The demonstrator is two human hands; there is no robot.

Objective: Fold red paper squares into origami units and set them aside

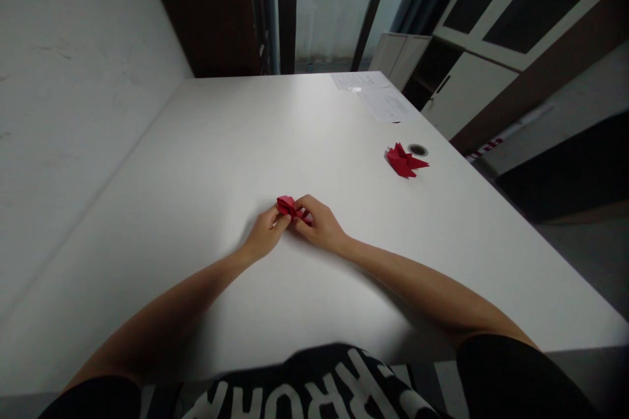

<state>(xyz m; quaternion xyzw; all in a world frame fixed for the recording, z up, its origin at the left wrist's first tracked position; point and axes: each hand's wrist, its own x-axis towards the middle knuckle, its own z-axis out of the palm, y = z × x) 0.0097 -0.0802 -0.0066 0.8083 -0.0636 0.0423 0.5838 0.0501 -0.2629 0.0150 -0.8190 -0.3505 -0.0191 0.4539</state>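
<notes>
Here both hands meet near the middle of the white surface point(236, 144), and a small piece of red paper point(289, 205) sits between them, low over the surface or resting on it. The left hand point(264, 236) comes in from seven o'clock and pinches the paper's near-left edge. The right hand point(319, 226) comes in from four o'clock, its fingers curled over the right side. Each grip is closed on the paper, fingertips pressed together with the sheet between them. The paper is already bunched into several layers, though the exact fold is too small to make out.

Judging by the pinched fingertips, the step in hand is pressing or adjusting a crease in a partly folded piece. A further fold would call for one hand to pin the layers flat while the other lifts a flap and lines up its edges, since so small a piece slips easily.

At about two o'clock from the hands, well apart from them, lies a second folded red shape point(403, 161) with pointed flaps. Just beyond it is a round cable hole point(417, 150). Farther off at one o'clock, near the far edge, lie some white sheets point(381, 101). A pale wall point(63, 78) runs along the nine o'clock side.
</notes>
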